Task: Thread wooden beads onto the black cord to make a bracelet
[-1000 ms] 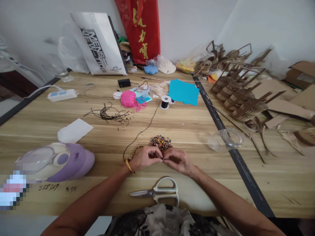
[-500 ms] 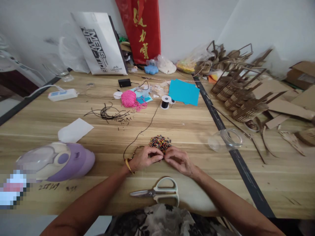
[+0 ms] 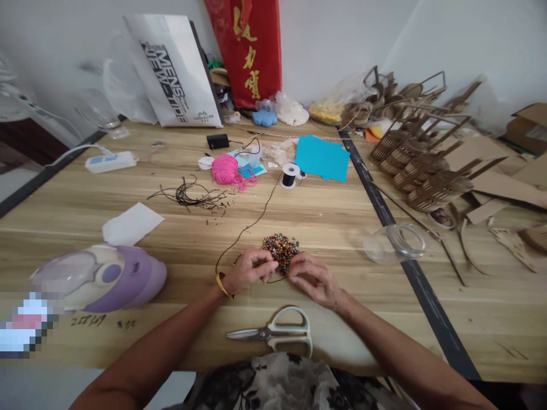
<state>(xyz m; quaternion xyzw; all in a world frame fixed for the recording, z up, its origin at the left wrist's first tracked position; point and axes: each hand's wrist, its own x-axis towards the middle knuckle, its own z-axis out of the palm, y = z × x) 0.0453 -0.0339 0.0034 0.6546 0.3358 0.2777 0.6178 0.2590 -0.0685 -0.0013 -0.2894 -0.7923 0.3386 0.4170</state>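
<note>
My left hand (image 3: 248,271), with a yellow bangle at its wrist, is curled closed around a thin black cord (image 3: 280,279), its fingertips at the left edge of a pile of small multicoloured beads (image 3: 281,248). A short stretch of cord spans the gap to my right hand (image 3: 317,279), whose thumb and forefinger pinch it just right of the beads. Any bead at the fingertips is too small to make out. Behind the left hand the cord curves back to a white spool of black cord (image 3: 289,177). Scissors (image 3: 273,333) with pale handles lie in front of both hands.
A purple and white appliance (image 3: 123,276) and a white paper (image 3: 133,223) are at left. Farther back lie black cord pieces (image 3: 188,193), pink yarn (image 3: 224,169) and blue sheets (image 3: 321,158). Clear plastic rings (image 3: 404,242) and small brown baskets (image 3: 436,191) are at right.
The hands were together at the fingertips; now they are apart, with cord showing between them. The left fingers have curled and shifted slightly left. The view has shifted a little.
</note>
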